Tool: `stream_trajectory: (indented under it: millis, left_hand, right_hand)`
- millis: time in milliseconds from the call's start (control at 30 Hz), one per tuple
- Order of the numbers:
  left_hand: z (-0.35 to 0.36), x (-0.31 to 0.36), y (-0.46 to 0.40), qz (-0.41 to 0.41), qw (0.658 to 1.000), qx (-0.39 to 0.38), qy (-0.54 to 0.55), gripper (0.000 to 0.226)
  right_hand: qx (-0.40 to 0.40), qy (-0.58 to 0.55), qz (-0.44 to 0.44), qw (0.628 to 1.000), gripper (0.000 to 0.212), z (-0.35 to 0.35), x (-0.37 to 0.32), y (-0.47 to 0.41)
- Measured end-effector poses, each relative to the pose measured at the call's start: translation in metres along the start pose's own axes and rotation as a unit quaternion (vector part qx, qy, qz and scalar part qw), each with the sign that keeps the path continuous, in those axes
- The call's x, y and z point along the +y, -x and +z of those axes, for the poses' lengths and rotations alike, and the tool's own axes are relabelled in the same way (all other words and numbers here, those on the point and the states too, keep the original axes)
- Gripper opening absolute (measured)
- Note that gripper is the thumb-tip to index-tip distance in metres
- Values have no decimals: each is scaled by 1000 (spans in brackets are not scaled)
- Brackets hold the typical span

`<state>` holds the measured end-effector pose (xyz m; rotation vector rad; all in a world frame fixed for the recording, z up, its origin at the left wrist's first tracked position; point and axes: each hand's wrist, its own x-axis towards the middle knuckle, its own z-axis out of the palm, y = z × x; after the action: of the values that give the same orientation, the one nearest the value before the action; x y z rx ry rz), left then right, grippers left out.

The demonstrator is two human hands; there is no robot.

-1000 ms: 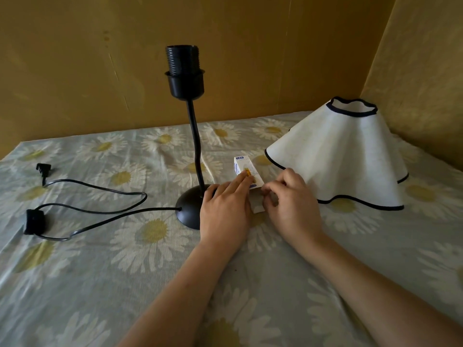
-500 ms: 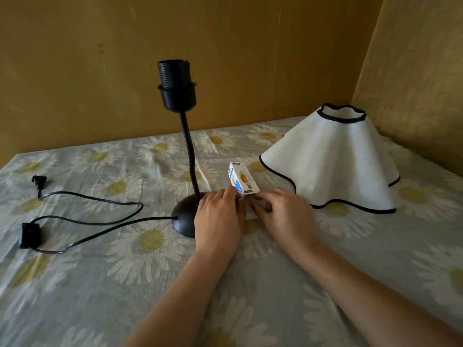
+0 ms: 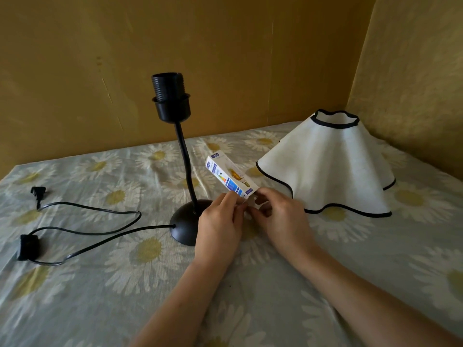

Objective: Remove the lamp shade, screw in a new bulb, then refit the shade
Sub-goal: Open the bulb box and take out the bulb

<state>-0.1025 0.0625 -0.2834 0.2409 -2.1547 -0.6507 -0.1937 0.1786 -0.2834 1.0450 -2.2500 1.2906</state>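
The person's left hand (image 3: 220,221) pinches the near end of the bulb box (image 3: 230,175), and the right hand (image 3: 280,216) has its fingertips curled in at that same end, seemingly working the flap (the flap itself is hidden behind the fingers, so I cannot tell whether it is open). The box tilts up and away from both hands, its far end in the air above the flowered cloth (image 3: 125,284), between the lamp (image 3: 180,156) and the lamp shade (image 3: 328,166).

The risk I see is the bulb sliding out suddenly once the flap gives, since the opening faces down toward the hands; it could slip past the fingers and roll off across the cloth. A hard squeeze on the thin card could also crush what is inside.

The shade is already off, standing on its wide rim toward the far right corner of the bed. The lamp's bare socket (image 3: 169,96) stands upright, its base touching or just beside the left hand, so a jolt there could tip it. Its cord (image 3: 87,229) loops toward the left edge.
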Motion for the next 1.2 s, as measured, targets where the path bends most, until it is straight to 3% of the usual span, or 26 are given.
stream_trajectory:
  millis: [333,1200]
  left_hand:
    - [-1,2,-3,15,1000,10,-3,6]
    - [1,0,-4,-57,998,22,5,3]
  right_hand:
    - [30,-67,51,996,31,-3,3,-2]
    - [52,-37,-19,998,19,-2,1,-1]
